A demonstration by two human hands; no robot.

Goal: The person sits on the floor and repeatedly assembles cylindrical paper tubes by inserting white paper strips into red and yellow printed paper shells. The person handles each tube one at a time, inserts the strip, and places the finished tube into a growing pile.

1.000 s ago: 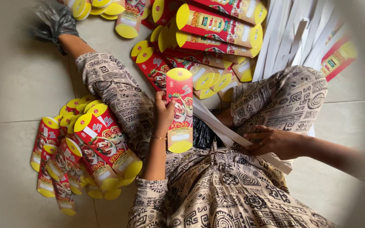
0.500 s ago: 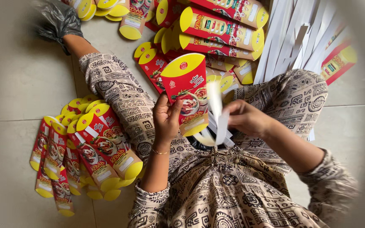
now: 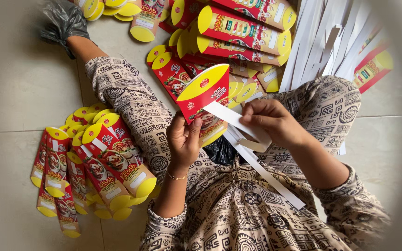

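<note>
Two hands, one held red-and-yellow carton sleeve [image 3: 204, 100], two piles of sleeves, one bundle of white strips [image 3: 322, 42]

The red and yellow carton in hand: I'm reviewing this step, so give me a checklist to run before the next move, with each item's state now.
1. Left hand has the carton in its grip: ok.
2. Right hand pinches the white strip: ok.
3. Strip end lies against the carton: ok.
4. Strip stuck down: cannot tell.
5. Spare strips lie nearby: ok.
6. Pile of cartons is beside the left knee: ok.
</note>
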